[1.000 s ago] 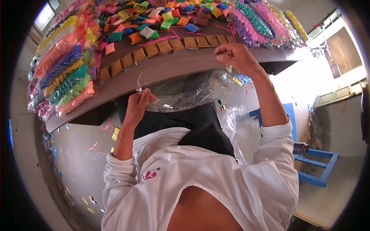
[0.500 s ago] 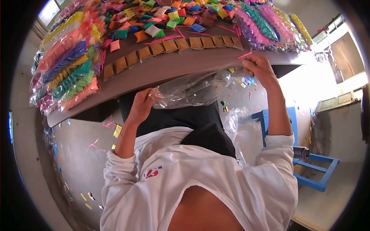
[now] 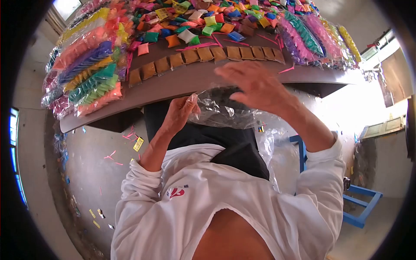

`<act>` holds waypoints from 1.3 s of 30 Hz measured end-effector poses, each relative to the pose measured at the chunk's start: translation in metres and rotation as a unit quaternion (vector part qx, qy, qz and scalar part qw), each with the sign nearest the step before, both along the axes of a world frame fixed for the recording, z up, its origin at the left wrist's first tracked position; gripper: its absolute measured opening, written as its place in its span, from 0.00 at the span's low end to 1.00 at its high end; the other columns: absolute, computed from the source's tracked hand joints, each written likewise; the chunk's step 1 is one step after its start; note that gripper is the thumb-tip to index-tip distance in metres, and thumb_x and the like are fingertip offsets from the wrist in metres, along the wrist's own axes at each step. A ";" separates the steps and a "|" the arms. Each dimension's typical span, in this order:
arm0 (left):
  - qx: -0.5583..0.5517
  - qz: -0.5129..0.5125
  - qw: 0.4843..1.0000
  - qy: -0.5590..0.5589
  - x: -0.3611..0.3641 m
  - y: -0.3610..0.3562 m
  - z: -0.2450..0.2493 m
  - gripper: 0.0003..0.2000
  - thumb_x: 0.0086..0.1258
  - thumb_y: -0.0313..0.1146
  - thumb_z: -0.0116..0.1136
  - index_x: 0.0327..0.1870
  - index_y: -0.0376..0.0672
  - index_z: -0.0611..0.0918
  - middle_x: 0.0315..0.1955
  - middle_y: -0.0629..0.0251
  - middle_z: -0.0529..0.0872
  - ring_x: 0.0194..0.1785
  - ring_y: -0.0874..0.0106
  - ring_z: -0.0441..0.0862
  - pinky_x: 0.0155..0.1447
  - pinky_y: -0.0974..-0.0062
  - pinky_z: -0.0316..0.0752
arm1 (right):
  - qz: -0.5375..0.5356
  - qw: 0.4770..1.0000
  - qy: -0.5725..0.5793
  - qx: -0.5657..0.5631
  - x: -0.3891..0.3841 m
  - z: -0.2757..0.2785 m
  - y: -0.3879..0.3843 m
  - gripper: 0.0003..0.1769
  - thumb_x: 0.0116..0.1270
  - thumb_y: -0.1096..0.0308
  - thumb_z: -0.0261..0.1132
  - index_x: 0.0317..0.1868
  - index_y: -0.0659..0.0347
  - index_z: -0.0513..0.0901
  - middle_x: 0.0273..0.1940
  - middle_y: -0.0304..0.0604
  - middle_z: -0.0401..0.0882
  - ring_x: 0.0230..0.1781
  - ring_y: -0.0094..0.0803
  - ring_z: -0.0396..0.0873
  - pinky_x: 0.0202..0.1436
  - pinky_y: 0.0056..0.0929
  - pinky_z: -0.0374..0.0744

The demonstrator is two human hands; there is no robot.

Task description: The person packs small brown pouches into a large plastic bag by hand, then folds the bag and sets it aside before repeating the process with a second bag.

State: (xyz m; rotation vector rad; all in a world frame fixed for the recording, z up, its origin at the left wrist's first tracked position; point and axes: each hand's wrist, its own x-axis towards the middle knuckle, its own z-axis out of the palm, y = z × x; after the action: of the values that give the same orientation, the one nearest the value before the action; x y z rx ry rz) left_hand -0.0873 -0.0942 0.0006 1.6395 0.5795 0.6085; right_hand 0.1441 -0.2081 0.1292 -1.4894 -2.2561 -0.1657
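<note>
My left hand (image 3: 178, 113) pinches one end of a clear plastic bag (image 3: 227, 113), which hangs over my lap just in front of the table's edge. Above the bag's other side is my right hand (image 3: 253, 84), its fingers stretched toward the left and the thumb apart, with nothing in it. Behind my hands, a curved row of brown packets (image 3: 204, 54) lies on the table (image 3: 182, 80). A pink strip (image 3: 286, 69) rests near the table edge, right of my right hand.
Colourful small packets (image 3: 187, 36) are heaped at the back. Filled clear bags stack at the left (image 3: 93, 73) and right (image 3: 310, 37). A blue stool frame (image 3: 364, 201) stands on the floor at the right, and yellow and pink scraps lie on the floor.
My right hand has let go of the bag's right end, moved left and opened. The pink strip it held now lies on the table. My left hand still grips the bag.
</note>
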 end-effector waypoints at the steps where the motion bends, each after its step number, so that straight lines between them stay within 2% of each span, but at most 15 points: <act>1: -0.011 -0.008 1.000 -0.007 0.000 0.000 0.001 0.22 0.79 0.50 0.47 0.35 0.39 0.79 0.24 0.69 0.79 0.33 0.78 0.76 0.43 0.76 0.71 | 0.027 1.000 -0.009 -0.012 -0.007 -0.006 0.009 0.36 0.50 0.71 0.75 0.62 0.54 0.75 0.59 0.44 0.75 0.57 0.44 0.76 0.60 0.41 0.76; 3: -0.036 -0.022 0.999 -0.022 0.002 -0.005 0.003 0.23 0.79 0.51 0.47 0.32 0.38 0.79 0.24 0.68 0.80 0.34 0.78 0.77 0.43 0.75 0.71 | 0.048 0.999 0.002 0.009 -0.024 -0.014 0.022 0.26 0.53 0.70 0.72 0.55 0.56 0.78 0.52 0.42 0.79 0.52 0.43 0.78 0.55 0.40 0.77; 7: 0.015 -0.024 1.000 -0.001 0.005 -0.011 0.004 0.30 0.78 0.57 0.45 0.24 0.37 0.78 0.21 0.67 0.79 0.30 0.77 0.75 0.38 0.75 0.71 | 0.131 0.991 0.038 -0.015 -0.029 -0.023 0.043 0.10 0.60 0.69 0.66 0.43 0.56 0.82 0.41 0.41 0.82 0.43 0.42 0.81 0.45 0.39 0.80; 9: 0.024 -0.027 0.999 0.007 0.003 -0.012 0.007 0.32 0.77 0.58 0.44 0.23 0.36 0.79 0.21 0.67 0.79 0.29 0.77 0.75 0.38 0.74 0.72 | 0.158 0.983 0.097 -0.012 -0.036 -0.020 0.043 0.07 0.64 0.65 0.64 0.39 0.56 0.82 0.36 0.42 0.82 0.39 0.43 0.81 0.41 0.40 0.80; 10: 0.029 -0.025 0.999 0.016 0.002 -0.012 0.007 0.32 0.77 0.59 0.44 0.23 0.36 0.79 0.20 0.66 0.79 0.29 0.77 0.74 0.38 0.74 0.72 | 0.171 0.977 0.127 -0.011 -0.040 -0.019 0.043 0.08 0.66 0.63 0.62 0.37 0.57 0.82 0.34 0.43 0.82 0.37 0.43 0.81 0.39 0.41 0.79; 13: 0.044 -0.018 0.998 0.048 0.000 -0.015 0.012 0.34 0.77 0.60 0.43 0.24 0.35 0.80 0.19 0.66 0.79 0.28 0.76 0.74 0.38 0.73 0.72 | 0.061 0.984 0.143 -0.089 -0.045 -0.017 0.043 0.14 0.69 0.57 0.61 0.34 0.59 0.81 0.29 0.46 0.81 0.32 0.46 0.81 0.35 0.42 0.77; 16: 0.070 -0.007 0.995 0.075 0.001 -0.016 0.029 0.34 0.77 0.60 0.42 0.24 0.34 0.81 0.19 0.65 0.78 0.28 0.74 0.74 0.38 0.72 0.72 | -0.019 0.983 0.159 -0.091 -0.035 -0.021 0.059 0.15 0.67 0.61 0.66 0.31 0.65 0.79 0.25 0.51 0.75 0.25 0.49 0.74 0.29 0.38 0.72; 19: 0.094 0.011 0.993 0.069 0.004 -0.015 0.030 0.33 0.77 0.59 0.43 0.24 0.34 0.80 0.18 0.64 0.78 0.27 0.73 0.75 0.37 0.72 0.72 | -0.017 0.980 0.160 -0.114 -0.027 -0.008 0.063 0.13 0.67 0.62 0.68 0.31 0.65 0.82 0.22 0.48 0.76 0.21 0.41 0.74 0.28 0.33 0.73; 22: 0.069 0.014 0.995 0.074 0.000 -0.008 0.011 0.32 0.78 0.57 0.44 0.23 0.34 0.78 0.20 0.64 0.79 0.28 0.74 0.75 0.37 0.72 0.71 | -0.025 0.979 0.201 -0.010 -0.020 0.003 0.060 0.10 0.66 0.64 0.69 0.34 0.64 0.85 0.23 0.45 0.79 0.23 0.28 0.75 0.28 0.29 0.74; 25: 0.022 0.030 0.999 0.030 -0.006 -0.006 0.001 0.31 0.78 0.56 0.44 0.22 0.34 0.77 0.20 0.65 0.79 0.29 0.75 0.76 0.37 0.73 0.72 | -0.017 0.961 0.275 -0.016 -0.026 0.026 0.032 0.11 0.63 0.62 0.69 0.31 0.62 0.83 0.21 0.47 0.78 0.21 0.42 0.77 0.27 0.34 0.74; 26: -0.008 0.029 1.000 0.007 -0.007 -0.004 0.002 0.30 0.79 0.54 0.44 0.22 0.35 0.76 0.21 0.66 0.78 0.30 0.75 0.76 0.38 0.74 0.71 | -0.009 0.978 0.195 -0.067 -0.024 0.022 0.022 0.15 0.62 0.59 0.72 0.40 0.62 0.85 0.27 0.43 0.82 0.26 0.28 0.79 0.33 0.29 0.77; 29: -0.007 0.022 0.999 -0.024 -0.008 -0.001 0.010 0.28 0.79 0.52 0.45 0.24 0.35 0.76 0.22 0.66 0.78 0.32 0.76 0.76 0.39 0.75 0.71 | 0.028 0.993 0.113 -0.028 -0.038 -0.017 0.005 0.19 0.60 0.55 0.72 0.45 0.60 0.84 0.31 0.43 0.84 0.29 0.38 0.83 0.38 0.36 0.78; 32: 0.003 0.029 0.999 -0.026 -0.006 0.001 0.017 0.26 0.79 0.51 0.47 0.26 0.36 0.76 0.23 0.66 0.78 0.32 0.76 0.76 0.39 0.75 0.70 | -0.026 0.996 0.082 -0.037 -0.044 -0.056 0.001 0.19 0.58 0.55 0.72 0.43 0.60 0.83 0.35 0.46 0.84 0.36 0.46 0.83 0.41 0.41 0.78; 35: 0.041 0.026 0.999 0.004 -0.006 0.006 0.012 0.26 0.80 0.51 0.45 0.25 0.39 0.75 0.23 0.66 0.78 0.33 0.75 0.76 0.42 0.74 0.70 | -0.027 0.953 0.146 -0.263 -0.059 -0.051 -0.003 0.17 0.56 0.59 0.72 0.39 0.62 0.80 0.35 0.48 0.83 0.38 0.47 0.82 0.41 0.40 0.77; 39: 0.031 0.038 0.999 0.004 0.002 0.003 0.012 0.23 0.80 0.48 0.46 0.29 0.38 0.77 0.24 0.68 0.78 0.32 0.77 0.75 0.40 0.76 0.70 | 0.040 0.969 0.164 -0.182 -0.072 -0.073 0.002 0.20 0.56 0.61 0.72 0.43 0.64 0.77 0.33 0.49 0.83 0.34 0.47 0.82 0.41 0.40 0.77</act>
State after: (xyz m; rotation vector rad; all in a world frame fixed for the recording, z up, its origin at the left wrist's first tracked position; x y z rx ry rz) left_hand -0.0857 -0.0913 0.0128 1.6843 0.6354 0.6816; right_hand 0.0717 -0.2061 0.0560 -1.4632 -2.1415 0.5100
